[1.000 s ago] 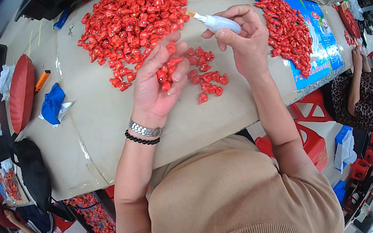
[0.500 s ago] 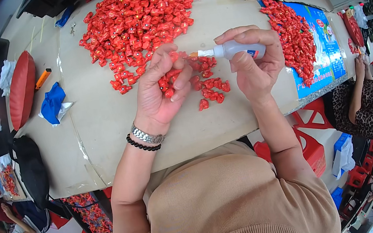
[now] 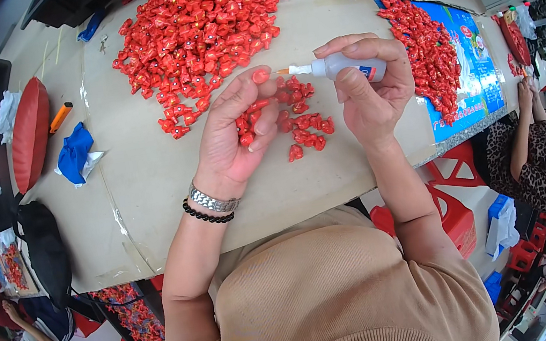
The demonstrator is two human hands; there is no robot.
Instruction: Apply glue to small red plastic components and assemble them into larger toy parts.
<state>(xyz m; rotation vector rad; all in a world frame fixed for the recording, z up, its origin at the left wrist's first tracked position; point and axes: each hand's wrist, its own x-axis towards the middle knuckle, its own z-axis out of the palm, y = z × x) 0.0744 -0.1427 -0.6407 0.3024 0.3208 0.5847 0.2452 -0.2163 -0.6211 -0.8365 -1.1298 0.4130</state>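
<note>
While the left hand (image 3: 236,137) lies palm-up over the table (image 3: 148,182), its thumb and forefinger pinch one small red piece (image 3: 261,75) at their tips, and the other fingers curl around a few more red pieces (image 3: 246,121) cupped in the palm. The right hand (image 3: 370,89) grips a small white glue bottle (image 3: 346,66) on its side — thumb on top, fingers wrapped beneath — with the orange nozzle tip just beside the pinched piece, seemingly touching it.

Below the two hands, a small cluster of the same red pieces (image 3: 301,120) lies on the table. A much larger heap (image 3: 202,29) spreads across the far part of the tabletop, and another band of red pieces (image 3: 428,52) runs along a blue printed sheet (image 3: 476,62) to the right.

On the left side of the table sit a red oval cushion (image 3: 29,133), an orange marker (image 3: 59,118) and a crumpled blue cloth (image 3: 75,153). The left wrist wears a metal watch band (image 3: 212,200) and a black bead bracelet (image 3: 206,216). At the right edge another person in a leopard-print top (image 3: 533,160) sits by the table — their hands are too small to read.
</note>
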